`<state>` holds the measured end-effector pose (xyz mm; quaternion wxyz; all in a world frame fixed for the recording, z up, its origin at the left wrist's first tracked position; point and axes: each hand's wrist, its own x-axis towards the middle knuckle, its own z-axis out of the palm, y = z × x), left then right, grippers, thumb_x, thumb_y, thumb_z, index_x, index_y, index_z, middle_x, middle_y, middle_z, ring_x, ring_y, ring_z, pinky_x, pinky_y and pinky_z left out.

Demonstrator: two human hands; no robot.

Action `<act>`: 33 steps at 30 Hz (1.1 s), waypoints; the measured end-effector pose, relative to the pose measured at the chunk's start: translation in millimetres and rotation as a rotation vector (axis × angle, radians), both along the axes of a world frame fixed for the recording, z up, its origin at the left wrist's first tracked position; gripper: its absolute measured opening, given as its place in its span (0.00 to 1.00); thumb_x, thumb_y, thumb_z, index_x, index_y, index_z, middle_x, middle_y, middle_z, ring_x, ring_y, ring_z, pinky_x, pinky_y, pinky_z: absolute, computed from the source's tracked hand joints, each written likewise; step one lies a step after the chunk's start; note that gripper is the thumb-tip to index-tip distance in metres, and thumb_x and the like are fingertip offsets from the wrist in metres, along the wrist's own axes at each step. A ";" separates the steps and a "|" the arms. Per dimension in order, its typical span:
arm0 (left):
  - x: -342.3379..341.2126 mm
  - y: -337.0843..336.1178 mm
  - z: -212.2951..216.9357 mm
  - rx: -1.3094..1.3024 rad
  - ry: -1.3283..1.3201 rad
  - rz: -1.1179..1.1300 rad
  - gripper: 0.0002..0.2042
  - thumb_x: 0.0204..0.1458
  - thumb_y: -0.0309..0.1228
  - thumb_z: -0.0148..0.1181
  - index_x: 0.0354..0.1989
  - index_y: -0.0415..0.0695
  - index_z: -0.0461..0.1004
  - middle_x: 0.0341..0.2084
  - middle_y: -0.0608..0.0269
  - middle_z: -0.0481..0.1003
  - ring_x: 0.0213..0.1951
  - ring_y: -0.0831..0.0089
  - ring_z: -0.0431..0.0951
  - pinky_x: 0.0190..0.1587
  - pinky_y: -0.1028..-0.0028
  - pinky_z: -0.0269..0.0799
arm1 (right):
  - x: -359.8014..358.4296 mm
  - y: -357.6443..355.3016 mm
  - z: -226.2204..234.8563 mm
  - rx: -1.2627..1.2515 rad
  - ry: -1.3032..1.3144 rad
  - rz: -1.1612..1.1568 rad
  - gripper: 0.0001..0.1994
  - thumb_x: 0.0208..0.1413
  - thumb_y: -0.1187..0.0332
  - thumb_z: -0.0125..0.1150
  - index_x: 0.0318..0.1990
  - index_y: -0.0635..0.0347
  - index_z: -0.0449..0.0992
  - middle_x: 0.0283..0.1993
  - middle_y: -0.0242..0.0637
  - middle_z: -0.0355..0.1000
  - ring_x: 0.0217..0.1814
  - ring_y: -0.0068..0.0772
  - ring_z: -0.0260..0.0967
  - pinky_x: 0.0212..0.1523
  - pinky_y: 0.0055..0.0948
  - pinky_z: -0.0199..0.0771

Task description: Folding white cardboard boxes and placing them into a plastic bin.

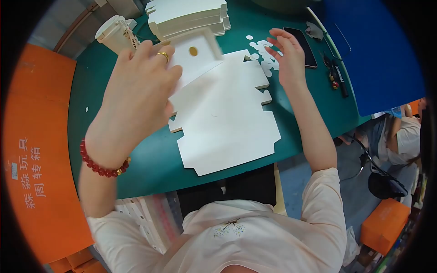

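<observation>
My left hand [139,86], with a ring and a red bead bracelet, grips a shallow white cardboard box [207,52] by its left side, slightly blurred. A small gold-brown oval [193,51] shows on the box. Beneath it lies a stack of flat die-cut white cardboard blanks [223,123] with notched edges, and the box covers its far left part. My right hand [291,59] is raised with its fingers apart and nothing visible in them. Beside its fingers, several small white round discs [264,45] lie scattered on the green table [150,154].
More white cardboard pieces [189,18] are piled at the back. A white lidded cup [116,34] stands at the far left. Right of my right hand lie a phone [302,45] and a black marker [340,79]. An orange crate [36,150] flanks the table's left.
</observation>
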<state>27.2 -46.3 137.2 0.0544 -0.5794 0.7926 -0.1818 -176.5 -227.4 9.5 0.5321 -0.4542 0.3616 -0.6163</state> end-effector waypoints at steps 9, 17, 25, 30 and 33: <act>19.8 -10.5 -16.1 -0.116 0.246 -0.194 0.17 0.32 0.25 0.64 0.34 0.43 0.69 0.47 0.58 0.68 0.44 0.60 0.70 0.43 0.66 0.69 | 4.5 3.0 -3.1 0.033 0.201 0.208 0.09 0.58 0.72 0.47 0.41 0.61 0.73 0.43 0.39 0.72 0.44 0.29 0.70 0.44 0.29 0.74; -18.1 -58.9 -90.8 -0.523 0.767 -0.293 0.16 0.35 0.30 0.68 0.30 0.40 0.67 0.50 0.50 0.66 0.48 0.53 0.71 0.40 0.66 0.73 | 20.7 43.7 7.2 0.130 0.002 0.787 0.15 0.60 0.66 0.48 0.53 0.60 0.66 0.49 0.38 0.70 0.51 0.32 0.70 0.50 0.33 0.73; -36.8 -106.2 -128.4 -0.471 1.003 -0.275 0.19 0.38 0.33 0.68 0.38 0.37 0.72 0.53 0.46 0.64 0.51 0.52 0.69 0.46 0.66 0.72 | 12.7 14.7 -3.2 0.246 -0.180 0.662 0.19 0.61 0.60 0.47 0.56 0.60 0.64 0.48 0.35 0.69 0.50 0.25 0.69 0.48 0.25 0.73; -41.6 -107.5 -129.0 -0.118 1.600 -0.143 0.21 0.46 0.37 0.63 0.45 0.37 0.72 0.49 0.48 0.68 0.52 0.60 0.69 0.46 0.67 0.72 | 15.4 22.9 0.7 -0.040 0.125 0.414 0.17 0.57 0.66 0.56 0.52 0.61 0.67 0.43 0.34 0.69 0.46 0.22 0.68 0.43 0.23 0.74; -44.7 -103.2 -118.3 0.290 2.233 -0.094 0.28 0.50 0.45 0.58 0.52 0.34 0.65 0.48 0.51 0.68 0.52 0.67 0.69 0.50 0.64 0.72 | 17.7 27.2 -6.2 -0.363 0.342 0.228 0.15 0.54 0.69 0.59 0.48 0.60 0.69 0.40 0.32 0.67 0.41 0.20 0.66 0.39 0.20 0.73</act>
